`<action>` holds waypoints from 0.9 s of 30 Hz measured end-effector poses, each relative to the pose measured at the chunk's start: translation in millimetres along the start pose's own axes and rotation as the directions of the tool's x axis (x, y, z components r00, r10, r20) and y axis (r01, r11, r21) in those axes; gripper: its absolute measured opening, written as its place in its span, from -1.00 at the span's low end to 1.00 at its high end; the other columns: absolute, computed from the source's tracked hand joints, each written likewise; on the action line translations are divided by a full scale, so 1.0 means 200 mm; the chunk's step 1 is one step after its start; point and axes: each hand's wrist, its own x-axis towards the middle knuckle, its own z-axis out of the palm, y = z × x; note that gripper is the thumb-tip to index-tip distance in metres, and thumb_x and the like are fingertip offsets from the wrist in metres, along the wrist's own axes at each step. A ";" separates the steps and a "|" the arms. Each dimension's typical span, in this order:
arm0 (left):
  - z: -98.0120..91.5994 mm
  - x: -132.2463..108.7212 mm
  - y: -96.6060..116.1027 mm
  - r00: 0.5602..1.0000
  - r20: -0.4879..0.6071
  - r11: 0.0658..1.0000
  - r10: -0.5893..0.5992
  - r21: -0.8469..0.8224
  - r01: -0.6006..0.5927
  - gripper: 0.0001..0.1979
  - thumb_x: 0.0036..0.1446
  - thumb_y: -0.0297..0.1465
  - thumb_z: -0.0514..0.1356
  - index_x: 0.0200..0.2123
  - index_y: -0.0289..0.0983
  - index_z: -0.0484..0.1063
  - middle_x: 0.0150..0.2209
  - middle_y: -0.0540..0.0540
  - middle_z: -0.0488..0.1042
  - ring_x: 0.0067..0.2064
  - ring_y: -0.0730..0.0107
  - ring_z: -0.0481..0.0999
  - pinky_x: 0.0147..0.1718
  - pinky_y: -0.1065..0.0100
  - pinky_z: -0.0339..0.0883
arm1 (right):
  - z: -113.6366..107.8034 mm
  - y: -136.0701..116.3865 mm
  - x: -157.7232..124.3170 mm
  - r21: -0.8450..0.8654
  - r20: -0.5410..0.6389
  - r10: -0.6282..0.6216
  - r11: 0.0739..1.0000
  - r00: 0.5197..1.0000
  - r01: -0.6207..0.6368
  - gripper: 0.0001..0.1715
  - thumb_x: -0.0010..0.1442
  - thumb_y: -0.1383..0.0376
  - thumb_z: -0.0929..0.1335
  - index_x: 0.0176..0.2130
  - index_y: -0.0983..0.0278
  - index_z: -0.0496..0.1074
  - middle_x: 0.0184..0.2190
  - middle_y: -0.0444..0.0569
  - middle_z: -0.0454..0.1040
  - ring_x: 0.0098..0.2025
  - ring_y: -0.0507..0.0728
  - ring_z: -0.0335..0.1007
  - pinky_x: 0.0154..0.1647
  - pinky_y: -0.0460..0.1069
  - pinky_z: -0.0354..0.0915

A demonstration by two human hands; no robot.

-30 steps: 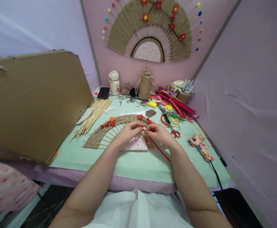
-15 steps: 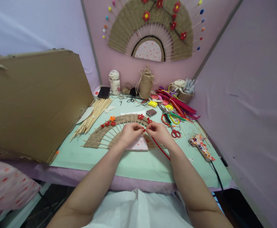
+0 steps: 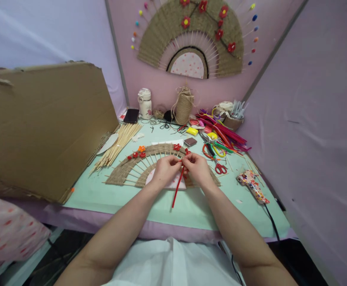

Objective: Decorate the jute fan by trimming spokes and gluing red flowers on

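Note:
A red pipe cleaner (image 3: 177,190) hangs down from between my two hands, its loose end over the front of the table. My left hand (image 3: 168,169) pinches its upper part, fingertips together. Right beside it, my right hand (image 3: 196,167) is closed on the same pipe cleaner, the fingertips nearly meeting. Under both hands lies a half-round fan of woven twine and sticks (image 3: 118,174), with red and orange flowers on its outer band and a dotted cloth centre. My hands hide the fan's right part and the worked end of the pipe cleaner.
A glue gun (image 3: 253,186) lies at right, scissors (image 3: 220,168) and pliers nearer the middle. Red pipe cleaners (image 3: 224,131) are heaped behind them. Thin sticks (image 3: 116,145) lie at left beside a cardboard sheet (image 3: 48,127). A twine spool (image 3: 184,106) and bottle (image 3: 145,104) stand behind.
The loose length of the pipe cleaner has swung from under my right wrist to the left, and now hangs between my hands. Both hands stay close together at nearly the same spot.

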 end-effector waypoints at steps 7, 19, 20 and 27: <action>-0.08 0.04 0.01 0.969 0.179 0.930 -0.171 -0.296 0.219 -0.88 -0.11 -0.39 0.27 -0.43 -0.31 0.52 -0.47 -0.04 0.52 -0.47 0.48 0.42 -0.49 0.46 0.22 | -0.12 -0.03 0.04 0.062 0.171 -0.109 0.993 0.979 0.100 -0.74 0.08 0.18 0.37 -0.24 0.26 0.50 -0.39 -0.08 0.52 -0.45 0.04 0.38 -0.41 -0.05 0.30; -0.12 0.01 0.05 0.902 0.407 0.884 -0.143 -0.357 0.302 -0.83 -0.14 -0.37 0.31 -0.40 -0.30 0.54 -0.44 -0.07 0.51 -0.44 0.47 0.42 -0.42 0.42 0.27 | -0.19 -0.06 0.04 -0.114 0.439 -0.464 0.821 0.770 0.560 -0.89 0.22 0.30 0.31 -0.32 0.22 0.45 -0.30 -0.02 0.43 -0.19 0.11 0.36 -0.12 0.04 0.28; -0.12 0.01 0.06 0.905 0.400 0.890 -0.148 -0.345 0.298 -0.84 -0.13 -0.37 0.31 -0.41 -0.30 0.54 -0.43 -0.07 0.52 -0.43 0.47 0.42 -0.42 0.42 0.27 | -0.19 -0.06 0.04 -0.131 0.437 -0.470 0.810 0.767 0.571 -0.89 0.23 0.31 0.30 -0.32 0.22 0.44 -0.30 -0.03 0.42 -0.20 0.11 0.35 -0.14 0.03 0.27; -0.14 0.00 0.09 0.910 0.385 0.936 -0.154 -0.240 0.259 -0.78 -0.05 -0.26 0.27 -0.41 -0.30 0.55 -0.43 -0.06 0.54 -0.41 0.44 0.44 -0.39 0.41 0.26 | -0.17 -0.05 0.05 -0.240 0.442 -0.498 0.735 0.746 0.634 -0.85 0.28 0.36 0.23 -0.34 0.24 0.35 -0.32 -0.05 0.36 -0.24 0.08 0.29 -0.19 -0.02 0.21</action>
